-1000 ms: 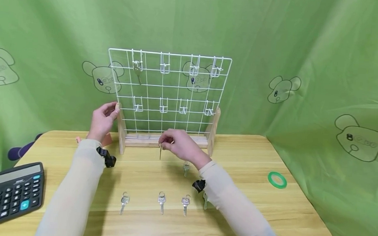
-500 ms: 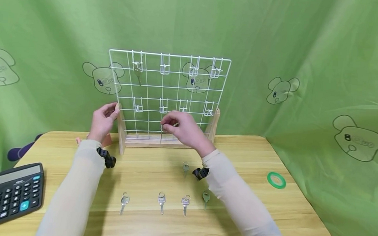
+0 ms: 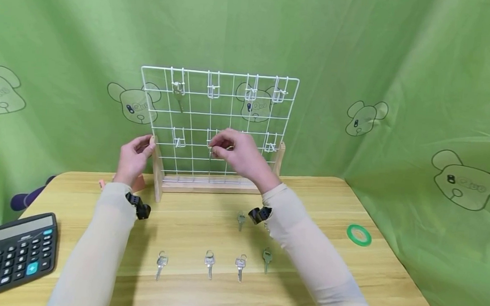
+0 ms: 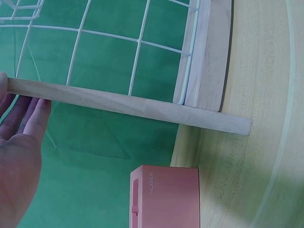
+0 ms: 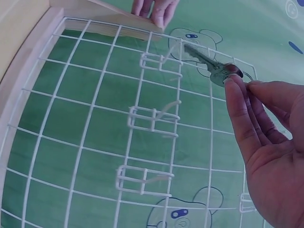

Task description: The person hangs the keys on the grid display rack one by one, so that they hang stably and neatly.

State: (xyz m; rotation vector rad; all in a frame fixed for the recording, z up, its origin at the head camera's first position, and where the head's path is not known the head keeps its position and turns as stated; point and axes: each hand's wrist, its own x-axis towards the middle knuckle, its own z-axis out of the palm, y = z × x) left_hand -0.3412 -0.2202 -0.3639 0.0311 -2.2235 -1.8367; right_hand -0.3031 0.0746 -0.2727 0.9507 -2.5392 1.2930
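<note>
- Your right hand [image 3: 238, 152] pinches the key [image 5: 219, 75] by its head, thumb and fingertips closed together, the small split ring [image 5: 248, 76] beside them. The blade points down, in front of the lower half of the wire grid [image 3: 233, 74].
- Your left hand [image 3: 133, 158] grips the top of the left wooden upright [image 4: 118, 104] at the grid's left edge, thumb on one side and fingers on the other. Hold it firmly but don't push, so the frame doesn't rock.
- The step looks like bringing the ring to a hook. The second lower hook [image 5: 153, 118] from the grid's left edge seems closest; I cannot tell whether the key touches it.
- Leave the ring's opening clear of your fingertips and turn it to face the prong.
- Come in slightly above the prong's tip, slip the ring over, and loosen the pinch only once the wire bears the weight.
- Take the hung key [image 3: 179, 95] near the grid's top left corner as your model.
- Leave the loose keys [image 3: 209, 261] alone: four lie toward the near edge of the wooden surface [image 3: 380, 283], one nearer the grid.
</note>
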